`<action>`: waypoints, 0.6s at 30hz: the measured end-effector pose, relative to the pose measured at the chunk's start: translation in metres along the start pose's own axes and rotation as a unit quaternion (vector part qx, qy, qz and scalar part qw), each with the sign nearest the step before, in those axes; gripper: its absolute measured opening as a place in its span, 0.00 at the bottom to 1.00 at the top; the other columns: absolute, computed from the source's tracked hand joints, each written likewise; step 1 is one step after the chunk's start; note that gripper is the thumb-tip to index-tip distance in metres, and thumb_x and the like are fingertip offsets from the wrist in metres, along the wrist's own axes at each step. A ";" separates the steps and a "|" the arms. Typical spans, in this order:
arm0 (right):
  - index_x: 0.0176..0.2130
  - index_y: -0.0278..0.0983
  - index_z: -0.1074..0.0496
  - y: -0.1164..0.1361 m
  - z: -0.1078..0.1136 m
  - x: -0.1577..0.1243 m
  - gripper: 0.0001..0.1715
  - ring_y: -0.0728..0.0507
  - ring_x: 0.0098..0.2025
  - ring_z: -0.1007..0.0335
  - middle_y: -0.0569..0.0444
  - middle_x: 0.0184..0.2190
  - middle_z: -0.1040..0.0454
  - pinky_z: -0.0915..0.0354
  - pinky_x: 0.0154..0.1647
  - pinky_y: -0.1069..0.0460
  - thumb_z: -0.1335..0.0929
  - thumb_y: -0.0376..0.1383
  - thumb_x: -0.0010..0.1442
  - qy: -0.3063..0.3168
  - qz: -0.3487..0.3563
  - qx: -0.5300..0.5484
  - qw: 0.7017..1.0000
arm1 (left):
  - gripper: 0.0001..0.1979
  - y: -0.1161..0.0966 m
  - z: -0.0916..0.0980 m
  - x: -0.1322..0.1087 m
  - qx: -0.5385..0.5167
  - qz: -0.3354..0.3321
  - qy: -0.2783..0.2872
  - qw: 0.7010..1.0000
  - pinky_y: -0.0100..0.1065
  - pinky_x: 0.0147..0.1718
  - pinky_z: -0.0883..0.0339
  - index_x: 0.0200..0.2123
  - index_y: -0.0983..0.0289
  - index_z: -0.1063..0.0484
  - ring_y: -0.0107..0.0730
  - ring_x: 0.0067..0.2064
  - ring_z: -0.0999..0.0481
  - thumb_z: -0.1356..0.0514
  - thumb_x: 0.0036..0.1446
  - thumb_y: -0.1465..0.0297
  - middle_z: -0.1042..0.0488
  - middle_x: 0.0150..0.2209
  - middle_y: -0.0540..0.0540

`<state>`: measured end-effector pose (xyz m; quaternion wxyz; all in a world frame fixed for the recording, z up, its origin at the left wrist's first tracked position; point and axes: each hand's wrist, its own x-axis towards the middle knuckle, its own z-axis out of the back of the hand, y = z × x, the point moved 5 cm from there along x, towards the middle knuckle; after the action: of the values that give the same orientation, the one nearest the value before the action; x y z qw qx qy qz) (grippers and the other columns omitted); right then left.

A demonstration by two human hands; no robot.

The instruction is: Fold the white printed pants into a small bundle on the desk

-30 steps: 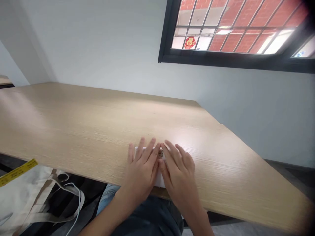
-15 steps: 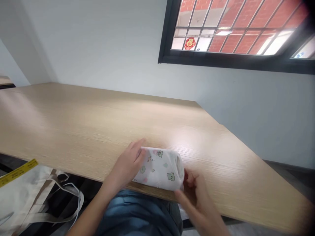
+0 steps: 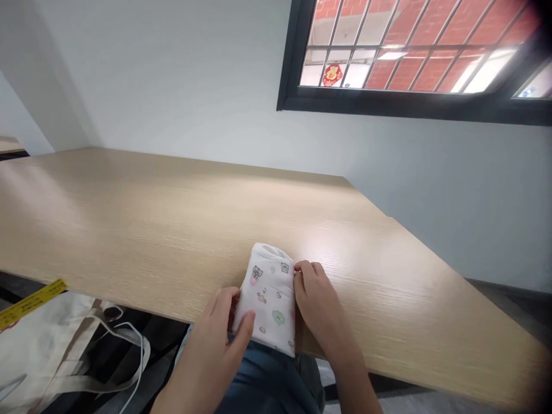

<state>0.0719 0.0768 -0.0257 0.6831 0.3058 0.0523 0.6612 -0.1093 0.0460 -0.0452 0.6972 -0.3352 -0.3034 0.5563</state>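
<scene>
A folded white cloth (image 3: 271, 299) printed with small bears, green shapes and pink spots stands at the table's front edge. Its folded layers show at the far end, and its near end reaches the edge above my lap. My left hand (image 3: 222, 333) grips its lower left side, with the thumb over the front and the fingers behind. On the right side, my right hand (image 3: 317, 299) has its fingers curled against the cloth's upper edge. The fingertips of my right hand are partly hidden.
The light wood table (image 3: 164, 201) runs back to a pale wall (image 3: 185, 75) with a dark-framed, barred window (image 3: 397, 95). At lower left, below the table edge, lies a cream bag (image 3: 38, 345) with straps and a yellow measuring strip (image 3: 32, 302).
The folded cloth has turned so its open folded end, which pointed right, now points away from me. My left hand moved down to its near left side; my right hand moved up its right side.
</scene>
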 end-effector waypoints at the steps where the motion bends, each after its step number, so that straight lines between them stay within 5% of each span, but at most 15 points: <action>1: 0.32 0.37 0.38 0.002 -0.001 0.001 0.13 0.42 0.33 0.37 0.48 0.31 0.35 0.38 0.34 0.48 0.47 0.30 0.60 -0.003 0.007 -0.002 1.000 | 0.15 -0.001 -0.001 -0.002 0.003 0.004 -0.001 1.000 0.41 0.40 0.37 0.44 0.62 0.38 0.41 0.41 0.31 0.53 0.59 0.59 0.32 0.40 0.58; 6: 0.27 0.39 0.36 0.010 0.000 0.002 0.13 0.41 0.30 0.37 0.49 0.26 0.34 0.38 0.28 0.49 0.44 0.30 0.59 -0.036 0.083 -0.036 0.995 | 0.18 -0.006 0.000 -0.007 0.021 -0.003 -0.001 1.000 0.39 0.37 0.35 0.45 0.63 0.38 0.41 0.41 0.30 0.53 0.59 0.58 0.31 0.40 0.58; 10: 0.28 0.39 0.35 0.013 0.000 0.004 0.15 0.41 0.29 0.35 0.49 0.26 0.32 0.37 0.26 0.49 0.45 0.31 0.60 -0.031 0.080 -0.037 0.996 | 0.17 -0.006 0.003 -0.010 -0.003 -0.004 0.012 1.000 0.37 0.37 0.34 0.44 0.62 0.37 0.39 0.41 0.29 0.54 0.59 0.57 0.30 0.41 0.57; 15: 0.33 0.38 0.34 0.010 0.009 -0.012 0.15 0.43 0.35 0.33 0.50 0.32 0.30 0.34 0.33 0.49 0.45 0.36 0.63 0.046 0.016 0.024 0.999 | 0.17 0.001 0.007 -0.002 -0.005 -0.016 -0.037 0.999 0.39 0.42 0.35 0.43 0.62 0.36 0.38 0.43 0.31 0.57 0.62 0.59 0.31 0.41 0.57; 18: 0.42 0.39 0.35 0.020 0.011 -0.032 0.12 0.42 0.45 0.36 0.49 0.43 0.32 0.35 0.43 0.47 0.42 0.38 0.62 0.074 0.093 0.051 0.992 | 0.16 0.003 0.005 0.006 0.028 -0.042 -0.058 0.997 0.42 0.43 0.36 0.38 0.62 0.35 0.39 0.43 0.31 0.59 0.62 0.63 0.32 0.40 0.58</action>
<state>0.0557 0.0416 -0.0179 0.5960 0.2940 0.1078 0.7394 -0.1140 0.0531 -0.0442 0.7103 -0.2690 -0.3416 0.5535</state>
